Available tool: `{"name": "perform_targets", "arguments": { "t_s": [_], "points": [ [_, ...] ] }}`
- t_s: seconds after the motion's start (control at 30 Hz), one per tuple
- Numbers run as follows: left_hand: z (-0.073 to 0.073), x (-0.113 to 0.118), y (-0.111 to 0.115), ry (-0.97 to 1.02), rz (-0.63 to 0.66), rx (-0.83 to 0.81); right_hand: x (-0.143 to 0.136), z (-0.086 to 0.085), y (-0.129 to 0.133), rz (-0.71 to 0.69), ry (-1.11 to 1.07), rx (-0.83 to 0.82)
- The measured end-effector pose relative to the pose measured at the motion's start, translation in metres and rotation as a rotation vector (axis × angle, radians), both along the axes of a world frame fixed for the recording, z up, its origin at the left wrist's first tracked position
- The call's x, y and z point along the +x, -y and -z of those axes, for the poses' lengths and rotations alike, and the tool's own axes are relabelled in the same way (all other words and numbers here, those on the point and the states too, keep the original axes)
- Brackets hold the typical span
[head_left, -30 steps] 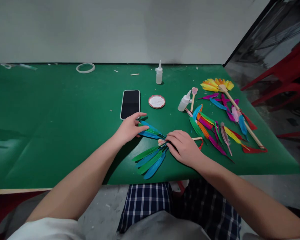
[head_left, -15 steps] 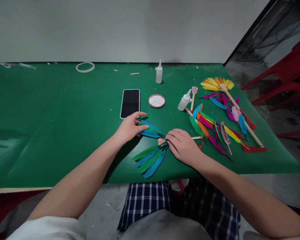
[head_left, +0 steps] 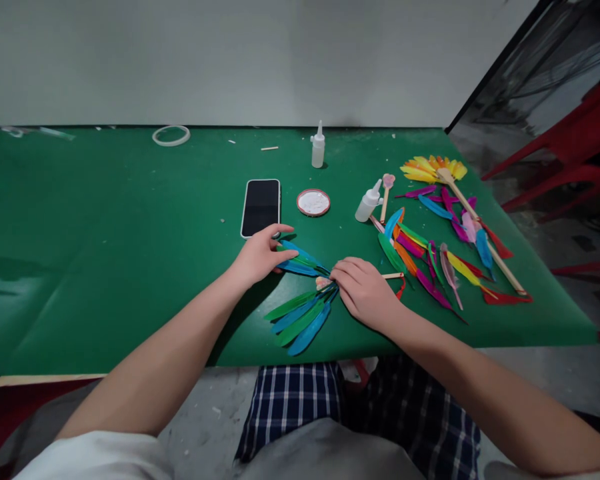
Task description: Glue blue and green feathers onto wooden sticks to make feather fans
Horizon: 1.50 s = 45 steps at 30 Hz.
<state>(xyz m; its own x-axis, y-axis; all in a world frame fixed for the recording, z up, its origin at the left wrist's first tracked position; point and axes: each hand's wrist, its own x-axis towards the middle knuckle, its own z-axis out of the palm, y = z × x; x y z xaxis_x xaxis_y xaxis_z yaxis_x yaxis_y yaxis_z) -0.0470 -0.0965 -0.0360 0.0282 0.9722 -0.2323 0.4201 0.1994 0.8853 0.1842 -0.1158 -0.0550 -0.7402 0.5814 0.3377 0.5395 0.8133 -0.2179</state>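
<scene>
In the head view, a fan of blue and green feathers (head_left: 303,321) lies on the table, spread towards me from a small pinkish end piece (head_left: 323,283) of a wooden stick (head_left: 393,275). A second bunch of blue and green feathers (head_left: 300,258) points left. My left hand (head_left: 258,259) grips that bunch near its tips between thumb and fingers, with the index finger stretched out. My right hand (head_left: 364,292) is closed over the place where the quills meet the stick, hiding the join. The stick's other end, with a red tassel (head_left: 401,288), sticks out to its right.
Beyond my left hand lies a phone (head_left: 261,207), with a round lid of white paste (head_left: 313,202) beside it. Two glue bottles (head_left: 318,148) (head_left: 369,203) stand further off. Loose coloured feathers (head_left: 415,250) and a yellow feather fan (head_left: 437,170) lie to the right.
Almost nothing has moved. Both hands keep their places on the feathers, and the view has shifted very slightly.
</scene>
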Motion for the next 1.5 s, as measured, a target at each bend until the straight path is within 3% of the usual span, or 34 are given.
{"name": "perform_targets", "arguments": {
  "t_s": [0.57, 0.9, 1.5],
  "points": [
    [0.0002, 0.0004, -0.0008, -0.001, -0.005, -0.009, -0.0007, -0.0001, -0.001, -0.002, 0.002, 0.047],
    [-0.0008, 0.0, 0.0, 0.002, 0.0, -0.009, 0.0067, -0.0026, 0.005, -0.017, -0.095, 0.181],
    [0.0019, -0.0006, -0.0005, -0.003, 0.007, 0.012, 0.0062, -0.0005, -0.0026, -0.098, -0.173, 0.057]
  ]
}}
